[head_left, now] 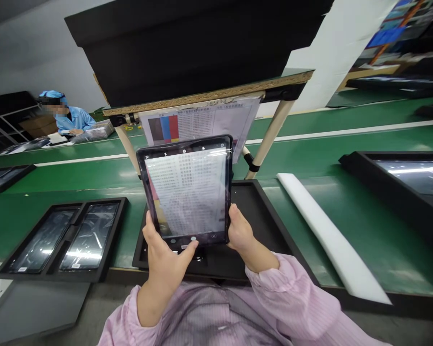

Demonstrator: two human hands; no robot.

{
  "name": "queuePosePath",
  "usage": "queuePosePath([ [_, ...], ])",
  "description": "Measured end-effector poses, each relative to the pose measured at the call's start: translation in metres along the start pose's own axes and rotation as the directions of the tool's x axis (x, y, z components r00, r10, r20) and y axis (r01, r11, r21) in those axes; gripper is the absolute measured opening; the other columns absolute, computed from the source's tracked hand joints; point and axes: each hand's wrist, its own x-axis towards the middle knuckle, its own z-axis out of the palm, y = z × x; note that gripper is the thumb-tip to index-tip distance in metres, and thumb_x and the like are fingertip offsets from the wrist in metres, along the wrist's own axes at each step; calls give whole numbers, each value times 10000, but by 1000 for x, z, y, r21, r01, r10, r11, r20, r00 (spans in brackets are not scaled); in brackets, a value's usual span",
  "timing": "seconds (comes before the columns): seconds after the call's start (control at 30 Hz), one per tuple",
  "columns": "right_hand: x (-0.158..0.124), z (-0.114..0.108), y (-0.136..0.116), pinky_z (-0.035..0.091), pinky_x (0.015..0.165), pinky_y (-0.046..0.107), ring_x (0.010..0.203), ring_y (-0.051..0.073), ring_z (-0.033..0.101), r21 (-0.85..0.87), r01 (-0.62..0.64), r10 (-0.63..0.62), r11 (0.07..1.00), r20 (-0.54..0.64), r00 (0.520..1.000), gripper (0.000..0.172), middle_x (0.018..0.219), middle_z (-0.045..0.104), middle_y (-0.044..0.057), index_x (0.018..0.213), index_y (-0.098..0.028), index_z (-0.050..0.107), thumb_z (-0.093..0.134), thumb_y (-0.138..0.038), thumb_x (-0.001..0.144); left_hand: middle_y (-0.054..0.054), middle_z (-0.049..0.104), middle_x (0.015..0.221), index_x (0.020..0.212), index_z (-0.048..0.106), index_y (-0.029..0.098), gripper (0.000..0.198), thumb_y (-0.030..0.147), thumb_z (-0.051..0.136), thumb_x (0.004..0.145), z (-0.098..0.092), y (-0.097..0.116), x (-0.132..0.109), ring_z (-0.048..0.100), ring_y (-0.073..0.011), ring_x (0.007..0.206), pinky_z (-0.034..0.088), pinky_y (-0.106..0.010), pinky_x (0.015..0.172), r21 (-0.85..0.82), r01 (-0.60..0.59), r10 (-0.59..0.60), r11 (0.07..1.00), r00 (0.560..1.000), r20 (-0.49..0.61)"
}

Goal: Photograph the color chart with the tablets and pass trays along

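Observation:
A black tablet [187,192] is held upright in front of me, its lit screen showing a camera picture of a printed sheet. My left hand [166,254] grips its lower left side, the thumb at the bottom edge near the round on-screen button. Along the lower right edge, my right hand [241,230] is closed on the tablet. Beneath it lies a black foam tray [263,216], partly hidden by the tablet and my hands. Behind the tablet hangs a printed sheet [234,120] with colour blocks, partly covered.
At left, a black tray [120,216] holds two tablets. A white foam strip [321,230] lies to the right, beside another black tray [357,175]. A pipe-legged shelf [209,98] with black board stands ahead. A co-worker in blue [77,117] sits far left across the green bench [310,144].

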Motion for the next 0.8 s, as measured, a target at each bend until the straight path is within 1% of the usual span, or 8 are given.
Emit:
queuePosePath([
  [0.2,2,-2,0,588,942,432,1100,306,685,-19,6,-6,1000,34,999,656,985,752,84,986,-216,711,598,-828,777,-262,295,1535,1582,104,172,1131,486,795,744,0,-3,-2,342,-418,1448,379,-609,1121,-56,-12,12,998,1000,1],
  [0.3,-4,-3,-1,580,955,434,1113,307,679,-45,17,-15,999,46,999,690,1003,752,89,1042,-208,720,545,-834,811,-217,390,1524,1546,253,204,836,482,674,879,-4,-14,0,429,-333,1414,387,-512,1140,-307,20,-15,952,1000,18],
  [0.37,-12,-3,-5,575,965,442,1120,308,677,-70,27,-23,997,56,998,694,1029,750,96,1075,-203,727,484,-818,863,-152,557,1401,1447,433,239,599,506,592,936,-9,-20,4,567,-263,1282,467,-417,1071,-533,141,-152,834,988,24],
  [0.47,-26,-3,-18,518,1058,453,1231,302,618,-127,70,-60,989,84,995,657,1201,709,104,1206,-217,712,458,-754,924,-60,706,1165,1297,596,296,490,566,635,889,-13,-22,12,685,-202,1031,569,-313,874,-764,374,-421,526,895,148],
  [0.5,-30,-3,-25,462,1121,454,1313,293,554,-168,115,-97,979,111,989,643,1321,651,99,1310,-230,663,451,-718,949,-41,722,1135,1266,626,314,474,564,666,865,-12,-21,14,692,-196,1000,581,-299,839,-796,425,-464,430,861,209],
  [0.57,-35,-4,-44,309,1227,442,1457,256,375,-268,250,-200,930,200,959,639,1543,445,58,1526,-268,444,401,-637,1006,-19,734,1152,1240,662,342,446,542,699,843,-8,-17,14,692,-201,1031,589,-300,846,-821,484,-475,303,823,310],
  [0.67,-35,-10,-75,192,1272,403,1518,214,224,-412,430,-303,803,338,891,633,1645,212,-8,1619,-296,148,319,-538,1059,-3,729,1219,1310,635,388,452,517,659,878,4,-11,8,684,-215,1103,592,-324,881,-815,534,-453,224,798,399],
  [0.8,-29,-26,-102,244,1257,368,1508,210,250,-568,507,-337,649,382,860,630,1651,165,-24,1620,-294,43,299,-482,1076,7,724,1251,1393,564,423,502,499,630,901,19,-7,-1,686,-216,1126,589,-332,903,-788,577,-423,215,782,457],
])
